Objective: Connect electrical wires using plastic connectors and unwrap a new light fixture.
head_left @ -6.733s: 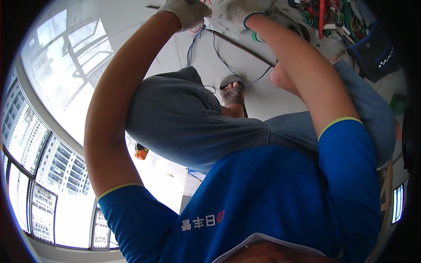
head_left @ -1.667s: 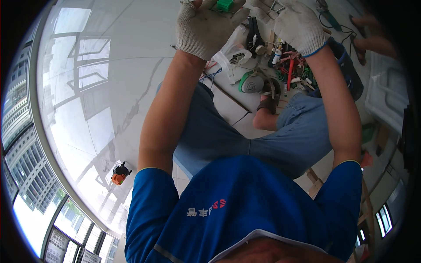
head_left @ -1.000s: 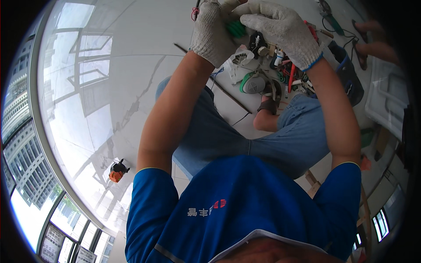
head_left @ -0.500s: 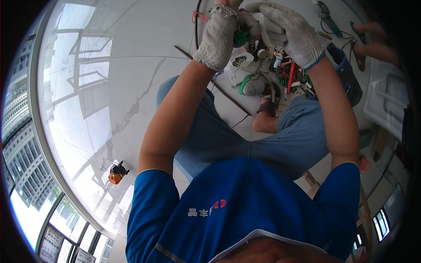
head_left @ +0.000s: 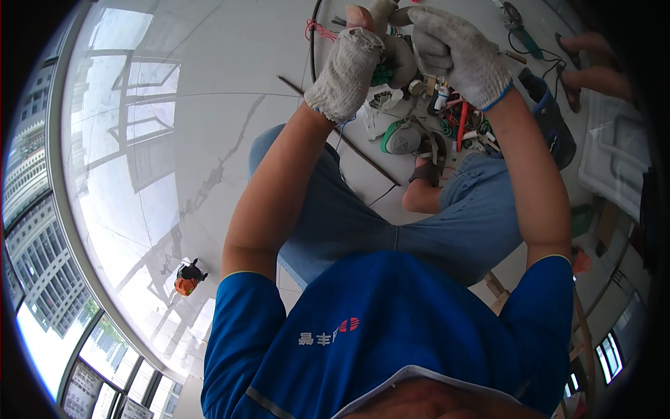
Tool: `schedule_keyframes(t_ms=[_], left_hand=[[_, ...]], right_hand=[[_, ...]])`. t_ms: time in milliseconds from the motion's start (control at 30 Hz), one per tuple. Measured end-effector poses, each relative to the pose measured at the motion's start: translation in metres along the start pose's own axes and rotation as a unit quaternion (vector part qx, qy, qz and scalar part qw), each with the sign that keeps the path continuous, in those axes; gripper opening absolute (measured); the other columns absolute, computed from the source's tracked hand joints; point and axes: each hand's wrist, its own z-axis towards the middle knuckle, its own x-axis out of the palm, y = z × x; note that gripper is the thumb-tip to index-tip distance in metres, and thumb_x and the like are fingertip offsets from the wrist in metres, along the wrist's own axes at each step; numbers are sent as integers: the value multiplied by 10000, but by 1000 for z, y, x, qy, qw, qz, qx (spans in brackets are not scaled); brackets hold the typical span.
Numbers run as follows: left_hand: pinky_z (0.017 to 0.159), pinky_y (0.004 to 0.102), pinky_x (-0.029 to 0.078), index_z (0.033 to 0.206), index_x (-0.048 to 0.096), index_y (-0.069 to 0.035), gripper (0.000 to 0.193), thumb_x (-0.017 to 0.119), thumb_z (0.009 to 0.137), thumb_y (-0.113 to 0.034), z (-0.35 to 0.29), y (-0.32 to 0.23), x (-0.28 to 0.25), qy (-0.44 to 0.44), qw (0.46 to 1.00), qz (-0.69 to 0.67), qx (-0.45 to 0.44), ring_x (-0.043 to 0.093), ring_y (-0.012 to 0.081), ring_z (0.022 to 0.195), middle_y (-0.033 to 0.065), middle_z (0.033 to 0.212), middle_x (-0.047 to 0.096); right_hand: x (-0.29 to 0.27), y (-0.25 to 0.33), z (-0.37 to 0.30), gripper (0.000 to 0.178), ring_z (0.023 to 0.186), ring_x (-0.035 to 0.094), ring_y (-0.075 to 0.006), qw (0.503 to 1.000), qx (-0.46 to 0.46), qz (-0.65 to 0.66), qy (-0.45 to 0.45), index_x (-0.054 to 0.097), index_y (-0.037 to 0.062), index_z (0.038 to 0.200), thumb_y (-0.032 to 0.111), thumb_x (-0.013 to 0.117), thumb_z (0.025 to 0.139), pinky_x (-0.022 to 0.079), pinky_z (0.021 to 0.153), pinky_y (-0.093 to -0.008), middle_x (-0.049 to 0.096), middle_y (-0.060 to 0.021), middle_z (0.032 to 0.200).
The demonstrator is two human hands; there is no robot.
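Observation:
At the top of the head view both my hands wear whitish knit gloves and are raised close together. My left hand [head_left: 352, 73], its thumb bare at the tip, is closed around a dark green item [head_left: 382, 74], mostly hidden by the glove. My right hand [head_left: 457, 52] has curled fingers, with its index finger reaching toward the left fingertips. Whatever lies between its fingers is too small and hidden to name. Behind the hands, a heap of fittings and tools lies on the floor, with red pliers-like handles [head_left: 463, 124] and a grey-green respirator mask [head_left: 402, 138].
A long dark rod [head_left: 366, 157] and a black cable [head_left: 314, 42] lie on the glossy floor. An angle grinder [head_left: 515, 17], a dark blue tool bag [head_left: 548, 112] and a clear plastic bin [head_left: 614, 140] are at right, near another person's sandalled feet [head_left: 571, 84]. An orange-black tool [head_left: 186, 279] stands left.
My right hand has shifted slightly, its fingers curling in more and its index finger bent toward the left hand. My left hand has turned a little, hiding more of the green item.

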Motion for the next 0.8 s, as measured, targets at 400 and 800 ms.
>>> schedule_keyframes(t_ms=[400, 800], left_hand=[[667, 304, 537, 1220, 718, -44, 317, 644, 940, -173, 44, -35, -23, 149, 871, 403, -236, 666, 151, 733, 58, 922, 741], [907, 468, 574, 1333, 669, -218, 411, 520, 951, -193, 39, 110, -19, 462, 372, 790, -153, 708, 344, 1114, 143, 1213, 728]], right_hand=[[-134, -212, 94, 338, 892, 759, -307, 644, 80, -716, 258, 714, 131, 1238, 148, 557, 940, 610, 830, -389, 771, -93, 1011], [-149, -414, 82, 289, 1075, 703, -274, 753, -18, -634, -175, 625, 93, 1272, 154, 544, 1001, 613, 894, -369, 702, -67, 1216]])
